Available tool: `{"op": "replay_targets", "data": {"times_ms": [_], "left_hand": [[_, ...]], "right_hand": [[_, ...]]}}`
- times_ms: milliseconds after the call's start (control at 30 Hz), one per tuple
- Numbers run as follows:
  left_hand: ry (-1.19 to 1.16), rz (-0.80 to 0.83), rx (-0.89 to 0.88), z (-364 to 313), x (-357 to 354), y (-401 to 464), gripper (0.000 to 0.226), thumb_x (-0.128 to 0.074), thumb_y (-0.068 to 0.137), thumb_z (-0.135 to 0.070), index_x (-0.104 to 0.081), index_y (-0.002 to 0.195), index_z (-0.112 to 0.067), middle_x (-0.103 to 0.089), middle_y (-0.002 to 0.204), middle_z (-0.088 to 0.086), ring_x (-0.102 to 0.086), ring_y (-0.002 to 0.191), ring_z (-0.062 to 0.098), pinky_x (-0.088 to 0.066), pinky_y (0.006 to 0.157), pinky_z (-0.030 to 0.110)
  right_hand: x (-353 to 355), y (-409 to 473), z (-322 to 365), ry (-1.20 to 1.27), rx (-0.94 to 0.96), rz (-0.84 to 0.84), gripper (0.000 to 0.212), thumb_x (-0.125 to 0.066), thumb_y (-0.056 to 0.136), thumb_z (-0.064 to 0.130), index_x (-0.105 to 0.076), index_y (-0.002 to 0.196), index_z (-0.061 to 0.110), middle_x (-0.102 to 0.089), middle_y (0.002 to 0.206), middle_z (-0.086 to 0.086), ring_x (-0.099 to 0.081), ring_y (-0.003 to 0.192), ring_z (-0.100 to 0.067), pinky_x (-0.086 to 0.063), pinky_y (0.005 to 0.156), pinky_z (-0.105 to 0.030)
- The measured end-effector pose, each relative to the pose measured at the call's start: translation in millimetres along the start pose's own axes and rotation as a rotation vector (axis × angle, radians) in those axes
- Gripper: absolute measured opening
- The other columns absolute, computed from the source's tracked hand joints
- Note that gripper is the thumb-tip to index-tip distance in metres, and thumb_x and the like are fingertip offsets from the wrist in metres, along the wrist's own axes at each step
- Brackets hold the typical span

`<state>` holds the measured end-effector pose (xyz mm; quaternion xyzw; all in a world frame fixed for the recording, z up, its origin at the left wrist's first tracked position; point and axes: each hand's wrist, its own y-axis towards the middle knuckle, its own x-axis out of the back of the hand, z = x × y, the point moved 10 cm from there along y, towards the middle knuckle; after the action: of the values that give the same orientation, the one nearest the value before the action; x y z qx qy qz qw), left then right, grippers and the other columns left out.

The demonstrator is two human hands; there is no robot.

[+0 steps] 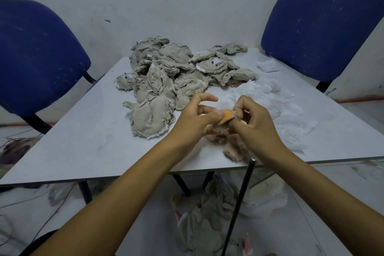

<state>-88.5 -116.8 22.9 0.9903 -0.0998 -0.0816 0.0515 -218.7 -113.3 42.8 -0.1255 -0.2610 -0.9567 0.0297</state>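
You are working a small pinkish plush skin [232, 151] just right of the centre of the frame, over the near edge of the desk [83, 131], with most of it hanging under your wrists. Your left grip [193, 118] pinches the orange patch [227, 114] between thumb and middle fingers, the forefinger lifted and curled above it. Your right grip [255, 122] is clenched on the skin just beside that patch, fingertips tucked in against it. This looks like easing the orange part through the fabric so the skin turns right side out. To do it well, hold the patch firmly with the left and let the right roll the fabric back over it in short pulls, close to the seam and not far down the body. Work the thumb pads against each other instead of tugging, since a sewn-on piece this small could tear at its stitches. If the patch sticks, the black rod [241, 197] leaning at the lower centre of the frame may help push from inside, though that would need one grip freed. The pile of grey skins [166, 72] lies at the upper middle, well apart, and the white stuffing [280, 110] sits just to the right of your hands, so neither should snag the work.
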Motion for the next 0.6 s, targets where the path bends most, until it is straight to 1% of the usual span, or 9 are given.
{"op": "replay_targets", "data": {"times_ms": [67,100,167,200,300,367,433,500,600], "left_hand": [[0.058,-0.035,-0.008,-4,6,2,0.015,-0.060,0.092,0.003,-0.063,0.100,-0.009,-0.062,0.091,0.013,-0.062,0.081,0.025,-0.051,0.065,0.029],[0.019,-0.025,-0.006,-5,8,3,0.014,-0.058,0.093,0.004,-0.064,0.097,-0.007,-0.064,0.087,0.010,-0.061,0.077,0.023,-0.050,0.062,0.026],[-0.085,0.086,0.017,-9,5,3,0.013,-0.053,0.093,-0.002,-0.065,0.091,-0.004,-0.065,0.076,0.003,-0.059,0.066,0.014,-0.046,0.055,0.019],[-0.057,0.133,0.022,-11,4,1,0.016,-0.053,0.094,-0.008,-0.067,0.089,-0.005,-0.065,0.073,0.001,-0.058,0.065,0.012,-0.044,0.056,0.018],[0.369,0.068,-0.019,-7,19,2,0.017,-0.060,0.095,-0.016,-0.073,0.087,-0.021,-0.069,0.082,-0.007,-0.061,0.077,0.008,-0.048,0.065,0.021],[0.715,0.018,-0.109,-6,22,1,0.009,-0.066,0.092,-0.018,-0.071,0.095,-0.025,-0.069,0.094,-0.008,-0.064,0.086,0.006,-0.052,0.074,0.026],[1.010,0.086,-0.181,2,8,-1,0.017,-0.070,0.089,-0.028,-0.067,0.106,-0.027,-0.063,0.104,-0.007,-0.060,0.095,0.006,-0.047,0.080,0.022],[1.152,0.129,-0.235,8,-4,-2,0.023,-0.070,0.089,-0.034,-0.065,0.111,-0.027,-0.061,0.104,-0.007,-0.055,0.094,0.007,-0.041,0.077,0.017],[1.100,-0.001,-0.279,2,0,0,0.011,-0.068,0.091,-0.024,-0.067,0.101,-0.023,-0.065,0.091,-0.007,-0.058,0.085,0.008,-0.046,0.076,0.023]], "right_hand": [[-12,-1,5,0.167,0.007,0.193,0.024,-0.070,0.079,-0.002,-0.052,0.087,0.011,-0.054,0.080,0.006,-0.055,0.078,-0.013,-0.048,0.068,-0.028],[-13,-1,4,0.219,-0.012,0.251,0.027,-0.070,0.076,0.001,-0.055,0.097,0.011,-0.058,0.090,0.004,-0.059,0.088,-0.014,-0.051,0.073,-0.026],[-5,1,-3,0.150,-0.045,0.241,0.036,-0.068,0.076,0.004,-0.060,0.107,0.019,-0.061,0.107,0.001,-0.060,0.100,-0.014,-0.052,0.079,-0.023],[2,4,-6,0.050,-0.049,0.202,0.034,-0.068,0.080,0.004,-0.062,0.107,0.023,-0.062,0.111,0.001,-0.060,0.100,-0.012,-0.050,0.078,-0.019],[6,6,-17,-0.365,-0.013,0.232,0.017,-0.072,0.088,0.016,-0.068,0.099,0.027,-0.063,0.104,0.007,-0.060,0.092,-0.004,-0.044,0.074,-0.013],[-1,3,-24,-0.479,-0.006,0.305,0.013,-0.076,0.086,0.023,-0.071,0.097,0.025,-0.065,0.097,0.011,-0.060,0.088,-0.002,-0.045,0.074,-0.015],[-6,0,-27,-0.495,0.004,0.332,0.013,-0.078,0.085,0.020,-0.071,0.096,0.022,-0.066,0.091,0.013,-0.061,0.086,0.001,-0.045,0.072,-0.011],[-8,0,-26,-0.474,0.003,0.323,0.014,-0.077,0.085,0.016,-0.070,0.095,0.022,-0.068,0.087,0.014,-0.062,0.085,0.004,-0.043,0.071,-0.006],[-6,2,-22,-0.489,0.040,0.288,0.015,-0.074,0.088,0.021,-0.064,0.096,0.028,-0.064,0.091,0.014,-0.061,0.083,0.000,-0.041,0.070,-0.005]]}}
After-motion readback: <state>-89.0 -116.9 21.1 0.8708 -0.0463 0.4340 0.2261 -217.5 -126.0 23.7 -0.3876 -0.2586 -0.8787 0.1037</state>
